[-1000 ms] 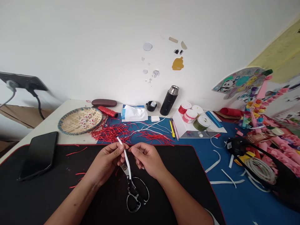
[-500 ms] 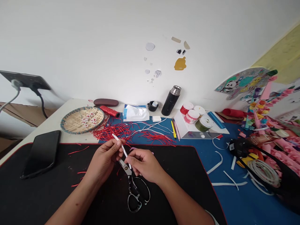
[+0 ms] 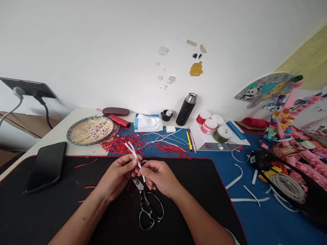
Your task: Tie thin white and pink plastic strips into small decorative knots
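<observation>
A white strip (image 3: 132,152) is pinched between both hands over the black mat, its upper end spread into two narrow tails. My left hand (image 3: 122,172) is closed on the middle of it, thumb against fingertips. My right hand (image 3: 156,175) pinches its lower part, and a short end shows below the fingers. Beneath the hands lie scissors (image 3: 142,197) with black handles toward me; the blade tips are hidden by my fingers. Just beyond, a heap of cut red cords (image 3: 125,143) lies at the mat's far edge.
A woven basket (image 3: 74,134) with small scraps and a black phone (image 3: 48,166) are at left. Behind stand a black thermos (image 3: 186,110) and paint jars (image 3: 222,134). White strips (image 3: 249,200) and a coil (image 3: 287,188) lie at right.
The strip's upper end, which looked like a single piece, now shows two separated tails. Both hands have shifted slightly right and closer together.
</observation>
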Motion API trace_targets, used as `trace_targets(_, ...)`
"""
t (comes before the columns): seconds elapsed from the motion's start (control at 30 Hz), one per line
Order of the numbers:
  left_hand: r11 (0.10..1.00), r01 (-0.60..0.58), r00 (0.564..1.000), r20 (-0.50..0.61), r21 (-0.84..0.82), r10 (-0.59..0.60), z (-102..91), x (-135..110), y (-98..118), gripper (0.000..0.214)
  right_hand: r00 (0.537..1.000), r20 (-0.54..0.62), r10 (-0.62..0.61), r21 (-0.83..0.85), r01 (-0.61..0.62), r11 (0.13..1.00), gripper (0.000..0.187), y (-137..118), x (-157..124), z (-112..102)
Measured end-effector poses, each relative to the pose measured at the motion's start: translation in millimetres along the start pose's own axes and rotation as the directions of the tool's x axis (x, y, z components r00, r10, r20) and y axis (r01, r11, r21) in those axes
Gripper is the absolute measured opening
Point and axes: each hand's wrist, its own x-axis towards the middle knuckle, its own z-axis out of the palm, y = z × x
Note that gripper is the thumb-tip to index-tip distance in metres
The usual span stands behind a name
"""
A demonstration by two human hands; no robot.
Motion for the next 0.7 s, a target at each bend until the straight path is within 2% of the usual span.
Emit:
trace_targets(0.33, 0.999, -0.018, 1.0, -0.01, 0.036, 0.018, 0.6, -0.8, 2.5, 0.039, 1.0, -0.022, 0.004, -0.032, -0.005, 0.999, 0.051, -3.3, -0.4, 0.1)
trace_targets(0.53, 1.0, 0.007, 1.0, -0.024, 0.02, -0.007, -0.6, -0.1, 3.9, 0.039, 0.983, -0.164, -0.088, -0.06, 0.079, 0.995, 0.046, -4.9, 1.3, -2.2)
trace_targets(0.7, 0.994, 0.083, 0.996, 0.027, 0.066, -0.085, 1.3, -2.1, 3.5, 0.04, 0.956, -0.24, -0.169, -0.064, 0.158, 0.985, 0.037, -7.2, 1.7, -3.6)
